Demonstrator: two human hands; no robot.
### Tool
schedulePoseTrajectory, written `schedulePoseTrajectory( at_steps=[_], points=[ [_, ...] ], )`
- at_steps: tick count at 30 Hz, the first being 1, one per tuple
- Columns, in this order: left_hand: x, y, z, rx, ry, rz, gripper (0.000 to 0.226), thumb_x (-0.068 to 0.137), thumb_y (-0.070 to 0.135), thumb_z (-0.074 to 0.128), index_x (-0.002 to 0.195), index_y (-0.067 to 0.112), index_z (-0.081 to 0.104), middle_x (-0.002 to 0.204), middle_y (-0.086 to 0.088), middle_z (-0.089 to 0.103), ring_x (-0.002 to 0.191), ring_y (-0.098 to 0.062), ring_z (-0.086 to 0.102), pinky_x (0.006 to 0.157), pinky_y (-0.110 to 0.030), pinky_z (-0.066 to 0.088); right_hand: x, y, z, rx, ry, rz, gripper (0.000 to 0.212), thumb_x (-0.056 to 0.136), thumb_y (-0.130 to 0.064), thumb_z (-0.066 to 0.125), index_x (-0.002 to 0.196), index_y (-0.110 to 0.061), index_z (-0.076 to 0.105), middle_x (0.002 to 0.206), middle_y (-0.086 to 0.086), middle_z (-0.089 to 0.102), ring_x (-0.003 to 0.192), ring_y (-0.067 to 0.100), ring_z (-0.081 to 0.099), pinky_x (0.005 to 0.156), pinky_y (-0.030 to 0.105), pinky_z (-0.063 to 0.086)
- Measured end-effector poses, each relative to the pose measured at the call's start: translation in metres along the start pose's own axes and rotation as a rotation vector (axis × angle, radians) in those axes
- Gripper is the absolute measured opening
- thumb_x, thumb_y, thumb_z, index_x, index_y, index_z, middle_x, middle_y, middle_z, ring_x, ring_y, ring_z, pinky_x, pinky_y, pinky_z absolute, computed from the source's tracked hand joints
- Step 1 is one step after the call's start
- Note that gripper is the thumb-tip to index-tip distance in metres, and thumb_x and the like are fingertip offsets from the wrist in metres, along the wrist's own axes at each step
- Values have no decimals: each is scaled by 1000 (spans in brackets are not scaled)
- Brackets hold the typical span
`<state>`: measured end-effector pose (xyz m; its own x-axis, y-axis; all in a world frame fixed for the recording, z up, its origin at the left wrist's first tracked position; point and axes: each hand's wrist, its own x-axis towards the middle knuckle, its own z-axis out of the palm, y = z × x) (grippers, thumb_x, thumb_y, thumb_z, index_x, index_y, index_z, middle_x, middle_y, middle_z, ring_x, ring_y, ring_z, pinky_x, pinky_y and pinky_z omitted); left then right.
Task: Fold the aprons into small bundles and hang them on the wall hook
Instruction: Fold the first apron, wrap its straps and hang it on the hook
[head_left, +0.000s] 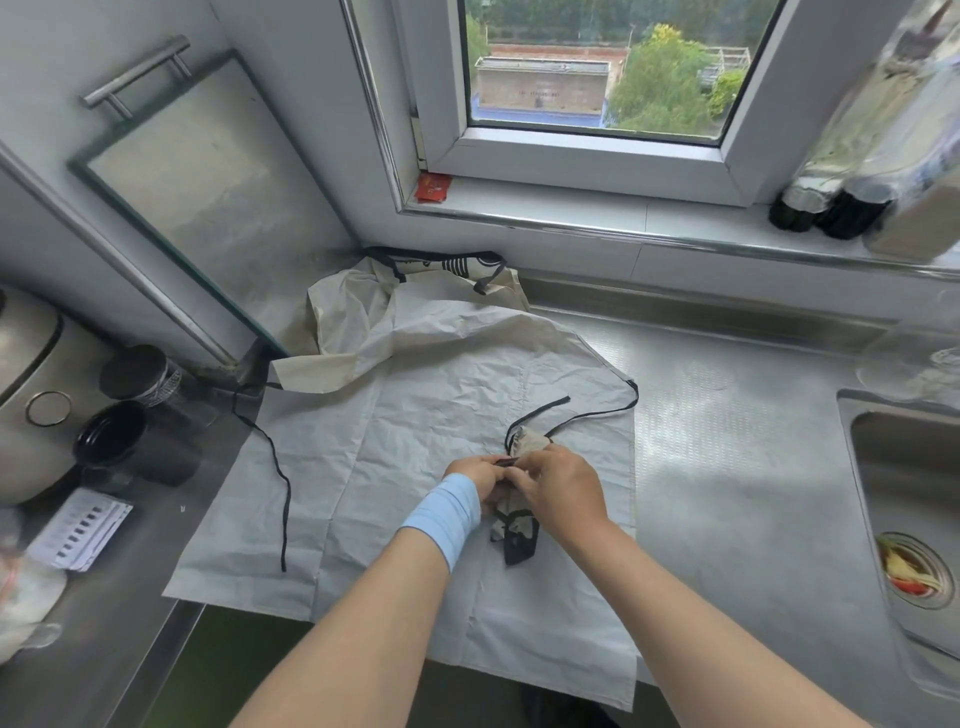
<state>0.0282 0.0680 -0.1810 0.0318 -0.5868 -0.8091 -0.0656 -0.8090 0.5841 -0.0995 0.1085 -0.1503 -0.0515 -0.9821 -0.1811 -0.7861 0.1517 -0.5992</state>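
A pale grey apron (410, 467) lies spread flat on the steel counter, its black tie strings trailing left and right. On top of it sits a small rolled bundle (511, 525) of cream apron with black trim. My left hand (480, 480), a light blue band on its wrist, and my right hand (558, 491) both grip this bundle near its upper end, pinching a black strap (571, 418) that loops away to the right. A third, cream apron (395, 296) lies crumpled in the back corner. No wall hook is in view.
A sink (904, 483) with food scraps in its drain lies at the right. Dark jars (130, 415) and a rice cooker (31, 384) crowd the left. A glass board (208, 171) leans on the left wall. Bottles (852, 202) stand on the window sill.
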Motion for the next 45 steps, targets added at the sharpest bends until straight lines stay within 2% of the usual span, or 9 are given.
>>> schedulePoseTrajectory(
  at_steps=[5, 9, 14, 24, 30, 35, 39, 42, 45],
  points=[
    [-26, 4, 3, -120, 27, 79, 26, 88, -13, 48, 105, 4, 57, 78, -12, 61, 34, -6, 53, 38, -16, 42, -2, -2, -9, 183, -12, 147, 20, 81, -48, 73, 84, -29, 79, 81, -10, 74, 80, 8, 66, 71, 27, 51],
    [-32, 2, 8, -124, -8, 90, 27, 90, -10, 51, 113, 2, 57, 82, -8, 62, 59, -13, 60, 43, -13, 47, 2, 2, -13, 379, -44, 325, 10, 73, -35, 81, 71, -26, 78, 72, -11, 74, 78, 6, 68, 75, 29, 54],
    [-36, 2, 14, -148, 83, 89, 25, 84, -12, 56, 83, 12, 65, 78, -9, 68, 55, -15, 65, 41, -17, 48, 5, -5, -13, 287, -36, 373, 17, 77, -25, 72, 60, -22, 72, 67, -3, 71, 73, 16, 67, 65, 30, 51],
    [-30, -4, 15, -220, 105, 85, 21, 84, -6, 58, 87, 13, 66, 79, -11, 72, 63, -22, 70, 79, -45, 58, 7, -5, -5, 201, -36, 259, 15, 85, -22, 68, 72, -17, 74, 78, 3, 73, 79, 19, 64, 65, 24, 40],
    [-30, -4, 17, -197, 54, 99, 18, 88, 0, 57, 97, 14, 63, 83, -9, 70, 62, -20, 66, 69, -36, 56, 6, -4, 0, 142, -5, 226, 15, 83, -17, 63, 73, -13, 72, 77, 5, 71, 77, 21, 64, 63, 24, 40],
    [-33, -5, 6, 431, 298, 481, 42, 72, 24, 73, 109, 32, 55, 102, 5, 58, 91, -14, 57, 85, -28, 49, 8, 5, -3, 147, -42, 155, 15, 89, -14, 53, 75, -12, 59, 82, 7, 65, 77, 23, 56, 65, 28, 38],
    [-34, 10, -1, 1031, 194, 973, 61, 77, 28, 66, 134, 40, 48, 140, 8, 43, 128, -17, 34, 109, -33, 32, 8, 22, -11, 181, -97, 6, 10, 89, -16, 56, 80, -12, 58, 78, -1, 62, 75, 16, 55, 67, 29, 43],
    [-29, 24, 0, 1269, 51, 977, 54, 82, 30, 57, 134, 39, 48, 145, 11, 44, 138, -15, 30, 111, -34, 20, 13, 24, -20, 210, -132, -69, 11, 89, -15, 58, 78, -13, 56, 72, -3, 59, 65, 9, 50, 60, 23, 39],
    [-21, 27, -2, 1126, -48, 788, 37, 82, 41, 52, 119, 44, 55, 110, 2, 62, 112, -21, 51, 97, -35, 42, 18, 24, -25, 236, -102, -74, 12, 90, -16, 58, 79, -13, 56, 73, -3, 60, 66, 10, 51, 61, 23, 40]
  ],
)
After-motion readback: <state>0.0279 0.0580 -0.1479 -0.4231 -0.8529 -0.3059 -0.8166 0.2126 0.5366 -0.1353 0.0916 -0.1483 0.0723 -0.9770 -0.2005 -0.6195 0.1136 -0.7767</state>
